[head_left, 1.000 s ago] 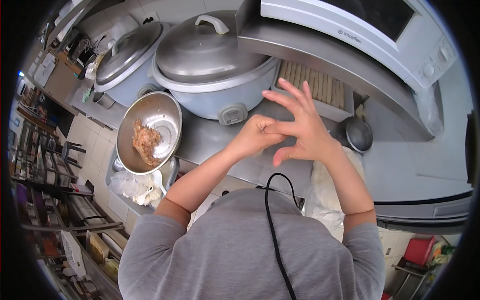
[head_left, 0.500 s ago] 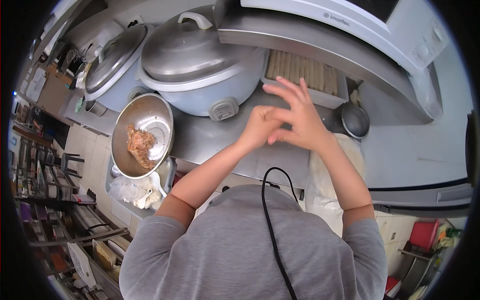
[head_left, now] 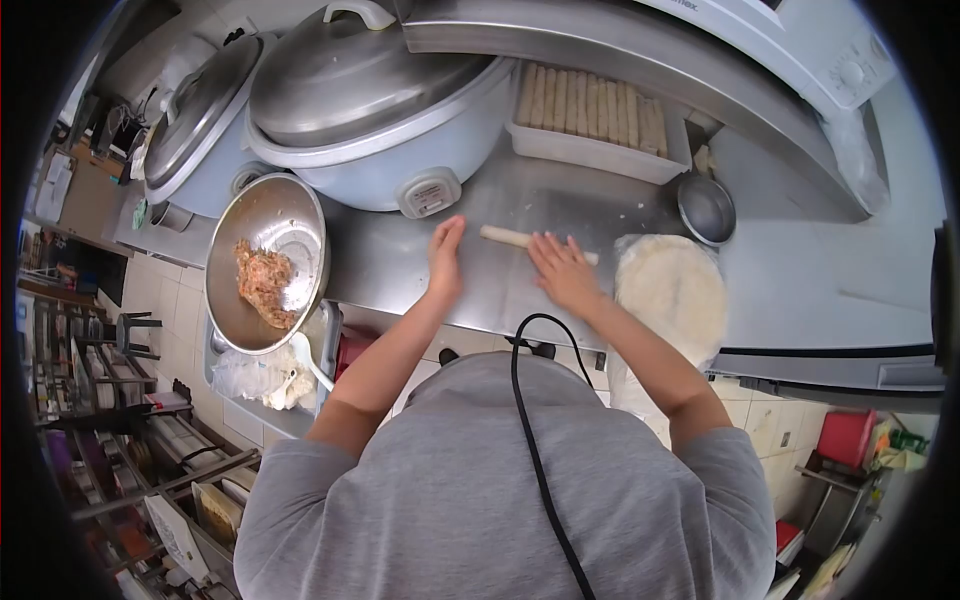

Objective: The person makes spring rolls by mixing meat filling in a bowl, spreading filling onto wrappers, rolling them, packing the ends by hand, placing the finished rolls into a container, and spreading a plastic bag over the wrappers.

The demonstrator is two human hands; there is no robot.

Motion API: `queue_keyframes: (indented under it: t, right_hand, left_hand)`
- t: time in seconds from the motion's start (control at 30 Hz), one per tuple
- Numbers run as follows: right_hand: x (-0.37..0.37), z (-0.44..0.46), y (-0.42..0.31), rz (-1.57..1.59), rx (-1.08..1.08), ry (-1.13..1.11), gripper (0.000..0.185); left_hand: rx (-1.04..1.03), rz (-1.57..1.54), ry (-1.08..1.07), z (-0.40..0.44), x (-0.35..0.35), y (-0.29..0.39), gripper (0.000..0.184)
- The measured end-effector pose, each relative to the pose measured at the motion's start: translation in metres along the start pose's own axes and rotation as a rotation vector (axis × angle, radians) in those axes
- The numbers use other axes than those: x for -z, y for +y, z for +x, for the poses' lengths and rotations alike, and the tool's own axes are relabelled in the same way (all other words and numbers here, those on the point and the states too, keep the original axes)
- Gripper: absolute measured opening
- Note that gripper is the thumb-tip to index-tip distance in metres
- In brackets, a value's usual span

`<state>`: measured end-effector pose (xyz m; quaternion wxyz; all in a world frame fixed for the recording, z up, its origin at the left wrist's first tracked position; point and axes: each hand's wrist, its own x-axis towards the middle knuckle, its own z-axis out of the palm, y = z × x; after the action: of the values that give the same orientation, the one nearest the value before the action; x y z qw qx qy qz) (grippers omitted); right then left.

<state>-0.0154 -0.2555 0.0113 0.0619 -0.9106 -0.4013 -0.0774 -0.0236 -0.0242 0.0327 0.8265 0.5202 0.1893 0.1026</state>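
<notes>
Back of counter: large pale-blue cooker (head_left: pixel 360 178), metal lid (head_left: pixel 360 85) on; second cooker (head_left: pixel 208 128) to its left, likewise lidded. Upper right: white appliance (head_left: pixel 825 65) with dials, above steel shelf (head_left: pixel 620 48). Left: dark stool (head_left: pixel 138 322) on tiled floor (head_left: pixel 172 310). Lower right: red container (head_left: pixel 846 440).

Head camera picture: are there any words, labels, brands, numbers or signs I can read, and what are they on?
None can be read for sure.
White oven: lettering cut off by the top edge.
Big cooker: panel label too small.
Papers at far left: too blurred.
</notes>
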Motion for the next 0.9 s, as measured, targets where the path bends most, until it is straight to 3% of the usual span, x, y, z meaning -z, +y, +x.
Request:
queue_keyframes:
  t: [0.13, 0.17, 0.23, 0.3, 0.37, 0.43, 0.47, 0.5, 0.57, 0.6, 0.63, 0.7, 0.73, 0.9]
  right_hand:
    - [-0.001, 0.043, 0.039, 0.016, -0.150, 0.019, 0.048]
    - [0.001, 0.051, 0.046, 0.012, -0.151, 0.021, 0.048]
    - [0.012, 0.065, 0.053, 0.121, -0.223, -0.205, 0.054]
    - [-0.010, 0.067, 0.060, 0.172, -0.235, -0.165, 0.049]
    - [-0.021, 0.066, 0.065, 0.220, -0.253, -0.128, 0.044]
    - [-0.016, 0.064, 0.060, 0.852, -0.473, -0.109, 0.034]
    - [-0.010, 0.061, 0.066, 1.059, -0.573, -0.186, 0.030]
    - [0.008, 0.061, 0.070, 1.056, -0.575, -0.187, 0.030]
    - [0.046, 0.060, 0.082, 1.680, -0.859, -0.151, 0.028]
    - [0.058, 0.062, 0.096, 1.782, -0.841, -0.029, 0.027]
    - [0.073, 0.067, 0.113, 1.815, -0.925, 0.066, 0.025]
    - [0.095, 0.079, 0.157, 1.871, -0.875, 0.322, 0.022]
    - [0.104, 0.087, 0.183, 1.815, -0.965, 0.372, 0.024]
    - [0.069, 0.112, 0.306, 1.434, -0.805, 0.579, 0.031]
  left_hand:
    - [-0.112, 0.174, -0.029, 0.000, 0.041, -0.012, 0.021]
    - [-0.233, 0.356, -0.045, 0.001, 0.049, -0.017, 0.019]
    - [-0.357, 0.534, -0.063, -0.004, 0.057, -0.018, 0.017]
    - [-0.534, 0.786, -0.081, -0.009, 0.057, -0.017, 0.013]
    - [-0.554, 0.810, -0.082, -0.013, 0.053, -0.016, 0.012]
    - [-0.571, 0.835, -0.078, -0.015, 0.050, -0.017, 0.011]
    - [-0.573, 0.852, -0.074, -0.016, 0.049, -0.017, 0.011]
    - [-0.574, 0.870, -0.068, -0.016, 0.049, -0.017, 0.012]
    - [-0.561, 0.877, -0.065, -0.016, 0.048, -0.016, 0.012]
    - [-0.558, 0.887, -0.065, -0.016, 0.047, -0.016, 0.012]
    - [-0.552, 0.899, -0.064, -0.017, 0.047, -0.017, 0.012]
    - [-0.545, 0.915, -0.060, -0.017, 0.045, -0.017, 0.012]
    - [-0.552, 0.922, -0.053, -0.016, 0.045, -0.018, 0.011]
    - [-0.552, 0.954, -0.046, -0.016, 0.042, -0.015, 0.010]
